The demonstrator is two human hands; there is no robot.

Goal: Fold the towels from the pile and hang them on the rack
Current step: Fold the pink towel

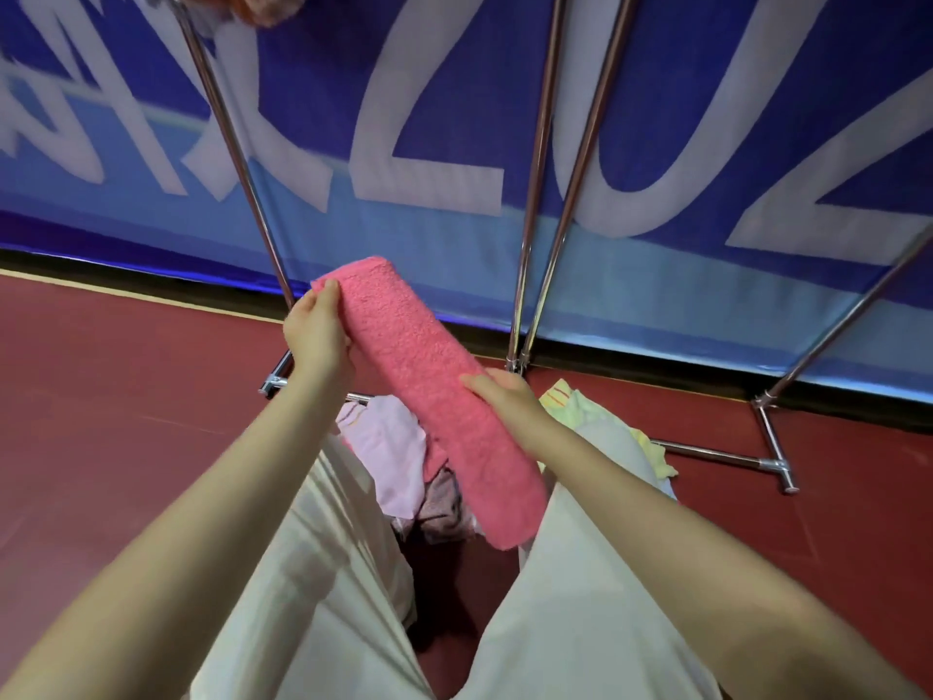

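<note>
Holding folded pink towel [429,391]: left hand [318,328] pinching far end, right hand [497,394] gripping middle; unsupported near end risking unfolding before rack [542,159].

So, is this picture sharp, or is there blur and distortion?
Head view: the pink towel and both hands are fairly sharp; the banner lettering is smeared; the wide lens splays the rack poles; small glints on the chrome.
</note>
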